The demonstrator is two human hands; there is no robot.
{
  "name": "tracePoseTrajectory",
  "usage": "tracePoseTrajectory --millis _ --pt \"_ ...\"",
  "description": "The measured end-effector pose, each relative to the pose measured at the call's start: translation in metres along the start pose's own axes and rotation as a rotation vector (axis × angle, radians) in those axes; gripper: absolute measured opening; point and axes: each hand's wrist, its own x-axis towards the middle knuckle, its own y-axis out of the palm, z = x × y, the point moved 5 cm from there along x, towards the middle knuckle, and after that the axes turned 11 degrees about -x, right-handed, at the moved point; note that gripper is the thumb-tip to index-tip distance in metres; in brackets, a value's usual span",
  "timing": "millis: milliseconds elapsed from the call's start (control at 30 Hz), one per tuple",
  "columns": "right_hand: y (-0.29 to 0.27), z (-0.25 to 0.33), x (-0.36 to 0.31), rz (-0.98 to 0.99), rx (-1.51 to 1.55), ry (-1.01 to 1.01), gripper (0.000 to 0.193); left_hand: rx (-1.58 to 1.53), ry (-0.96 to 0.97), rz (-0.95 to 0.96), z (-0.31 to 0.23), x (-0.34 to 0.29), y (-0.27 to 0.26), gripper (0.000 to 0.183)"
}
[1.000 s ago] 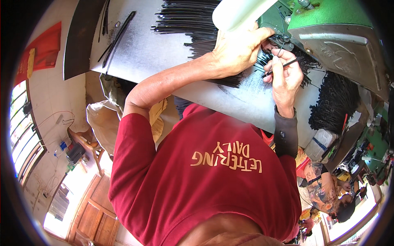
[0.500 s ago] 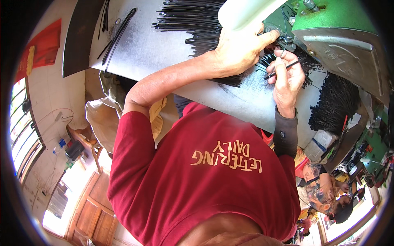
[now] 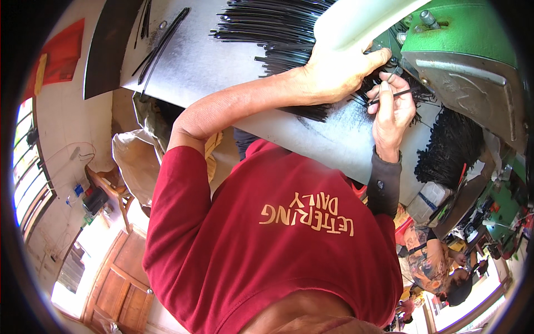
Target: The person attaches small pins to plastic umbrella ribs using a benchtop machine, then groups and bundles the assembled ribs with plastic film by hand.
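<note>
My right hand (image 3: 392, 114) is closed on a thin black strip (image 3: 405, 92), pinched between thumb and fingers and lying crosswise to the hand. My left hand (image 3: 339, 72) reaches over the metal table next to the green machine (image 3: 461, 33). Its thumb side points toward small metal parts at the machine, and the fingers look curled. A pale curved guard (image 3: 356, 25) and the hand itself hide most of those fingers and whatever they hold. Loose black strips lie around and under both hands. A large row of similar black strips (image 3: 267, 28) lies to the left of my left hand.
A dense black bundle of strips (image 3: 450, 147) rests at the right, beside a whitish box (image 3: 431, 200). A few loose strips (image 3: 161, 44) lie on the left of the metal tabletop (image 3: 200, 72). Another person (image 3: 436, 261) sits at the lower right.
Both hands have shifted slightly right in the picture, along with the table and machine. My left thumb sits a little farther from the metal parts. The strip stays in my right hand.
</note>
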Motion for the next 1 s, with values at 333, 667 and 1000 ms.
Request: tracePoseTrajectory --millis 333,667,1000 --pt "0.0017 -0.0027 -0.0003 -0.014 0.033 -0.029 0.016 -0.075 -0.041 -0.020 0.0017 0.0020 -0.0012 0.041" --pt "0.0026 -0.0020 0.0035 0.002 0.027 -0.003 0.015 -0.196 -0.113 -0.031 0.0087 0.0034 0.0001 0.038" --pt "0.0024 -0.0063 0.0026 -0.009 0.040 -0.037 0.015 0.006 -0.005 0.037 0.0036 0.0007 0.0025 0.039"
